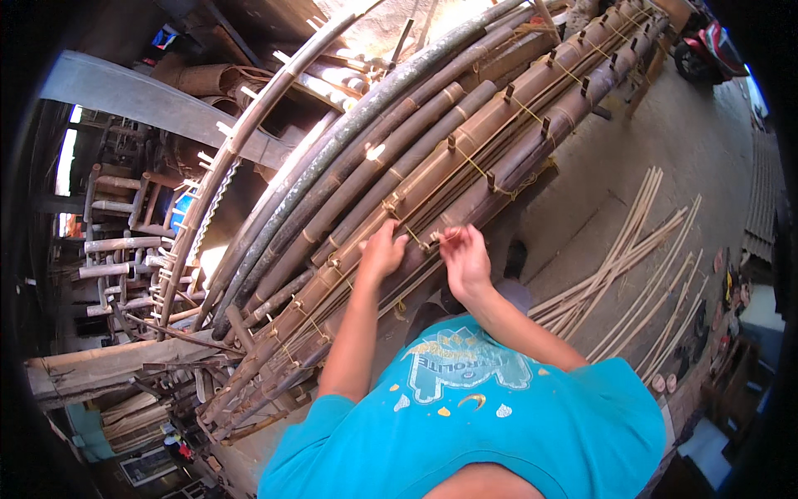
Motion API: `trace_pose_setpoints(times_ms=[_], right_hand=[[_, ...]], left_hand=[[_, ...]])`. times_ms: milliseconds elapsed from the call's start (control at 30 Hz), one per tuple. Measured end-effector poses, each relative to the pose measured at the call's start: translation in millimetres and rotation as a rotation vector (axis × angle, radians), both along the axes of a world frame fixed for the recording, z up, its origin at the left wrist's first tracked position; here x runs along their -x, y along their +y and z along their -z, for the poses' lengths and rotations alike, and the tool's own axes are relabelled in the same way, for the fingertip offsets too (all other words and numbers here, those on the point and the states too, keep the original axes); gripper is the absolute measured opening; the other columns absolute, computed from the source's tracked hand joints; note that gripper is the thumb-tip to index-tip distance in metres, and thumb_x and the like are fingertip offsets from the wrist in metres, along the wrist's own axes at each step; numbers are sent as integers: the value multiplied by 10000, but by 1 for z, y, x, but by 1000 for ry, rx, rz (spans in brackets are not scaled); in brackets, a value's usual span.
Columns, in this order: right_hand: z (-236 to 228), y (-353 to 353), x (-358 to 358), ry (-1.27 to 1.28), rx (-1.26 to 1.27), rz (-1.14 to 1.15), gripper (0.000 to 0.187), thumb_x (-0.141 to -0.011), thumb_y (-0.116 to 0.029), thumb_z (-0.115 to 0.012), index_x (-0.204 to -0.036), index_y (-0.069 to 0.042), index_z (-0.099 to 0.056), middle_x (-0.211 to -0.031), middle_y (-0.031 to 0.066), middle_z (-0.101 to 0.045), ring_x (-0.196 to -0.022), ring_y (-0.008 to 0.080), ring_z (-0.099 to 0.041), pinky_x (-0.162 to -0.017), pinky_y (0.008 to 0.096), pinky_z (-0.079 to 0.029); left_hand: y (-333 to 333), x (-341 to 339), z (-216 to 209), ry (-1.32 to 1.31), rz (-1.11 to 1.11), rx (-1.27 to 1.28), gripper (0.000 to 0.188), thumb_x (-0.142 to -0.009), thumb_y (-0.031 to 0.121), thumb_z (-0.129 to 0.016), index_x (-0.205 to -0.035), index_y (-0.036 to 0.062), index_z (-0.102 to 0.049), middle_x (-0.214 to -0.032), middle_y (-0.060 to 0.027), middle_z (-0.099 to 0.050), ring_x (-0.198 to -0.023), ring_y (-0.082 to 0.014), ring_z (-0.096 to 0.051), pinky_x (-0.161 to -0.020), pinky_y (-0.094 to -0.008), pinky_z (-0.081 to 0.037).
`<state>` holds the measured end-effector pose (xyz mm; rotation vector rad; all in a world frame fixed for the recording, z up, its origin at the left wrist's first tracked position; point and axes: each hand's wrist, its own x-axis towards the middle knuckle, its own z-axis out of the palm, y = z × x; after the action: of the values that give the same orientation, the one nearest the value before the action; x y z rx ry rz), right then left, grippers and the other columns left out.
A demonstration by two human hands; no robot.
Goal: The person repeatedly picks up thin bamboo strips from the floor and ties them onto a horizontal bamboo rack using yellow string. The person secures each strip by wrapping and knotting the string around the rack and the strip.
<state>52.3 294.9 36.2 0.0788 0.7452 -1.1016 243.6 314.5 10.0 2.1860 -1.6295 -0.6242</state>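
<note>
Two long bamboo poles lie side by side and slant across the middle: the far bamboo pole [471, 126] and the near bamboo pole [519, 175]. Short dark pegs stand up along both. Thin yellow cord [475, 166] zigzags from peg to peg, over several thin strips lying between the poles. My left hand [382, 252] rests at the far pole, fingers curled by a peg and a stretch of cord. Over the near pole, my right hand [467, 262] has its fingertips pinched together close to a peg. What either hand grips is too small to make out.
More bamboo poles [366, 185] and a curved grey mottled pole [332, 137] lie beyond. Loose bamboo sticks [615, 258] are spread over the floor at right. A red motorbike [711, 51] stands far right. Pegged and jointed bamboo frames [116, 245] crowd the left.
</note>
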Motion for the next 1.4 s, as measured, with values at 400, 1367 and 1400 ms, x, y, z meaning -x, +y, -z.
trace_pose_setpoints(times_ms=[400, 1367, 1400], right_hand=[[-11, -123, -113, 1497, 1672, -980, 439, -979, -446, -496, -871, -81, -715, -729, 93, -656, -738, 209, -637, -724, 327, -494], [51, 130, -43, 475, 862, -1273, 266, -938, -288, -600, -1117, -92, -609, -1010, 96, -639, -987, 239, -629, -834, 411, -503], [55, 144, -56, 235, 546, -1313, 260, -955, -303, -591, -1122, -104, -609, -1008, 66, -642, -985, 208, -631, -827, 391, -506]], left_hand=[[-2, 34, -3, 28, -209, 253, 260, -988, 289, -492, -1095, 172, -699, -1021, -135, -706, -1006, -321, -637, -836, -476, -323], [51, -117, -42, -106, -260, 198, 466, -977, 294, -492, -1303, -37, -519, -1141, -315, -619, -1108, -447, -594, -922, -490, -473], [81, -131, -28, -42, -91, -13, 452, -973, 294, -498, -1308, -9, -523, -1139, -299, -627, -1100, -439, -600, -919, -484, -479]])
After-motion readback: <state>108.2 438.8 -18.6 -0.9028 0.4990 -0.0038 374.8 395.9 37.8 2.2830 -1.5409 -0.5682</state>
